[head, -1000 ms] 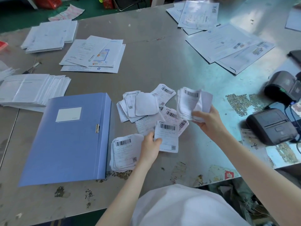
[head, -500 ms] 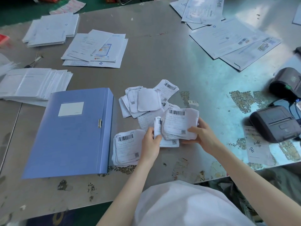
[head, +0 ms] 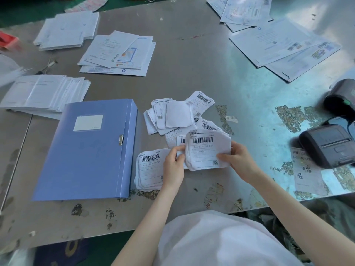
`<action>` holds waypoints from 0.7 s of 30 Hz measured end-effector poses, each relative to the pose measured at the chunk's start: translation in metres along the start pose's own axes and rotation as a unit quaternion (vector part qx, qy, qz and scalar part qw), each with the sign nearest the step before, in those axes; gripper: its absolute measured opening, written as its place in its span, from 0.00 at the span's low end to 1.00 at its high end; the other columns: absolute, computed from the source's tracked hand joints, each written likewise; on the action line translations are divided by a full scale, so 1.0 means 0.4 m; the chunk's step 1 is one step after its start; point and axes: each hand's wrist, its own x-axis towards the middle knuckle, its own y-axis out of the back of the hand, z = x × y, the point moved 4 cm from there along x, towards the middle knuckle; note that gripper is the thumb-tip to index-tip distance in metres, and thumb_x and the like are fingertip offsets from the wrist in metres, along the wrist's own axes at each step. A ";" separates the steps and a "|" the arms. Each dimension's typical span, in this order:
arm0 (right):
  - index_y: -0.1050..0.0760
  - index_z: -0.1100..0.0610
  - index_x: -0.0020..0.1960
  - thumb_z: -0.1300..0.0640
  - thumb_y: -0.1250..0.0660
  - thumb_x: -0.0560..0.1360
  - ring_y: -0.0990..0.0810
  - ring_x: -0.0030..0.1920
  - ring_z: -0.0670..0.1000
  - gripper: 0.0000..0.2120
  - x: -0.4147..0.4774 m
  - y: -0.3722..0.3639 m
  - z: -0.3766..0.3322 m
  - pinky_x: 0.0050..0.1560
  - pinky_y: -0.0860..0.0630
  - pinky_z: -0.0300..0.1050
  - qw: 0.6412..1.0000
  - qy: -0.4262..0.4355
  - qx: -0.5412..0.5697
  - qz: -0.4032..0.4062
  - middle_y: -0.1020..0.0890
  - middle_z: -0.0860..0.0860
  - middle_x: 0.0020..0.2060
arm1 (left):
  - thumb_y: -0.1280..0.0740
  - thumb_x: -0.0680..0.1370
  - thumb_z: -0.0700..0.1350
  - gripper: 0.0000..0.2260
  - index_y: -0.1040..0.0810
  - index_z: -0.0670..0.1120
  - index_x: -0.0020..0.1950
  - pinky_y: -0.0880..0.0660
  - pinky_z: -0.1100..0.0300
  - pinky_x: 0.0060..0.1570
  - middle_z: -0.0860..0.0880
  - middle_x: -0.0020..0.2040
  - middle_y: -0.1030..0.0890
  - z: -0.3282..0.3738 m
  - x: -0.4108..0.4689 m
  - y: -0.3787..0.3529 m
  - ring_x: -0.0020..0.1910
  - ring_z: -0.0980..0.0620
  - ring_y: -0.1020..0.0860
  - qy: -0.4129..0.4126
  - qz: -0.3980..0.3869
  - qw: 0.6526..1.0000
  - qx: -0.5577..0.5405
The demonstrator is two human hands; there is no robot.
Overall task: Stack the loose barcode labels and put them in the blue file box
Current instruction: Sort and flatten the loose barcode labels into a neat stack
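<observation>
1. There is one blue file box (head: 86, 150), lying flat on the counter (head: 192, 73) at 9 o'clock from the hands. Its lid is shut with the clasp at its right edge, so what is inside cannot be seen.
2. The barcode labels are in three lots, all outside the box.
   - One held bundle (head: 208, 150) is barcode side up.
   - One flat stack (head: 148, 169) sits just beside the box's right edge, at 8 o'clock from the bundle.
   - One loose heap (head: 176, 114) lies at 12 o'clock from the bundle, with some labels blank side up.
3. Both hands are on the bundle.
   - The left hand (head: 172, 167) has its fingers (head: 178, 149) pinching the bundle's left edge, and its wrist lies over the flat stack.
   - The right hand (head: 240, 162) grips the right edge, thumb on the printed face.
4. Two black label printers sit at 3 o'clock: the nearer printer (head: 326, 146) and the farther printer (head: 342, 98).
5. One single label (head: 307, 173) lies partly under the nearer printer, and one small barcode scrap (head: 231, 118) lies at 1 o'clock from the bundle.
6. Larger white papers lie in five groups across the far counter, from 10 to 2 o'clock.
</observation>
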 end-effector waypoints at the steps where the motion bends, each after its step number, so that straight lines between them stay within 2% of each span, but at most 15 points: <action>1: 0.23 0.57 0.53 0.76 0.38 0.72 0.18 0.46 0.56 0.19 -0.001 -0.004 -0.001 0.44 0.19 0.44 1.000 -0.002 0.002 -0.002 0.17 0.57 0.48 | 0.42 0.80 0.38 0.11 0.22 0.47 0.57 0.29 0.65 0.54 0.54 0.57 0.20 -0.001 -0.002 0.000 0.60 0.55 0.24 0.006 0.001 1.000 -0.001; 3: 0.23 0.56 0.53 0.77 0.39 0.72 0.18 0.44 0.53 0.20 -0.004 -0.013 -0.003 0.39 0.21 0.38 1.000 -0.008 0.019 -0.005 0.17 0.54 0.45 | 0.41 0.80 0.38 0.11 0.22 0.46 0.57 0.28 0.65 0.54 0.54 0.56 0.20 -0.006 -0.007 0.006 0.58 0.56 0.24 0.007 0.009 1.000 0.003; 5: 0.22 0.55 0.52 0.77 0.39 0.72 0.17 0.44 0.52 0.21 -0.004 -0.020 0.003 0.44 0.19 0.43 0.999 -0.017 0.043 -0.006 0.16 0.53 0.45 | 0.42 0.79 0.36 0.12 0.23 0.48 0.57 0.29 0.65 0.54 0.55 0.54 0.21 -0.011 -0.013 0.021 0.51 0.61 0.24 0.000 0.025 1.000 0.014; 7: 0.22 0.55 0.52 0.77 0.39 0.71 0.17 0.45 0.54 0.20 0.000 -0.027 0.009 0.50 0.20 0.50 0.998 -0.028 0.061 0.000 0.15 0.53 0.44 | 0.43 0.79 0.34 0.14 0.24 0.49 0.56 0.30 0.69 0.42 0.56 0.48 0.22 -0.009 -0.028 0.046 0.37 0.66 0.27 -0.011 0.054 0.998 0.036; 8: 0.21 0.56 0.52 0.77 0.39 0.71 0.17 0.45 0.55 0.20 0.002 -0.033 0.009 0.50 0.20 0.51 0.997 -0.031 0.070 0.002 0.15 0.53 0.43 | 0.44 0.79 0.34 0.14 0.25 0.49 0.57 0.31 0.70 0.37 0.56 0.48 0.23 -0.006 -0.038 0.063 0.34 0.65 0.28 -0.021 0.075 0.996 0.046; 10: 0.22 0.59 0.54 0.77 0.39 0.70 0.16 0.44 0.55 0.19 0.010 -0.047 0.007 0.48 0.19 0.50 0.996 -0.037 0.085 0.003 0.15 0.53 0.43 | 0.45 0.79 0.33 0.14 0.25 0.47 0.58 0.28 0.69 0.40 0.55 0.53 0.24 0.000 -0.056 0.104 0.40 0.66 0.26 -0.036 0.124 0.990 0.059; 12: 0.22 0.58 0.52 0.77 0.39 0.70 0.16 0.43 0.54 0.19 0.018 -0.067 0.001 0.46 0.19 0.50 0.994 -0.043 0.096 0.003 0.15 0.54 0.43 | 0.45 0.80 0.34 0.14 0.25 0.46 0.58 0.23 0.62 0.45 0.55 0.54 0.26 0.000 -0.069 0.145 0.48 0.62 0.26 -0.038 0.171 0.982 0.070; 15: 0.22 0.58 0.50 0.77 0.39 0.70 0.16 0.42 0.53 0.19 0.031 -0.105 -0.004 0.43 0.18 0.48 0.994 -0.053 0.096 -0.011 0.16 0.54 0.44 | 0.44 0.80 0.33 0.12 0.25 0.44 0.57 0.21 0.53 0.50 0.54 0.55 0.28 -0.022 -0.081 0.198 0.52 0.55 0.28 -0.042 0.223 0.967 0.118; 18: 0.21 0.57 0.51 0.76 0.38 0.70 0.16 0.43 0.54 0.18 0.035 -0.135 -0.004 0.42 0.18 0.47 0.994 -0.058 0.087 -0.026 0.16 0.55 0.45 | 0.39 0.76 0.30 0.13 0.27 0.41 0.58 0.24 0.55 0.54 0.46 0.60 0.30 -0.059 -0.080 0.215 0.58 0.47 0.27 -0.088 0.219 0.934 0.267; 21: 0.22 0.58 0.50 0.76 0.38 0.70 0.16 0.42 0.52 0.17 0.033 -0.157 -0.015 0.39 0.18 0.45 0.995 -0.052 0.079 -0.041 0.16 0.54 0.44 | 0.30 0.69 0.29 0.24 0.30 0.40 0.62 0.27 0.47 0.62 0.38 0.69 0.37 -0.088 -0.073 0.199 0.65 0.41 0.35 -0.093 0.191 0.882 0.421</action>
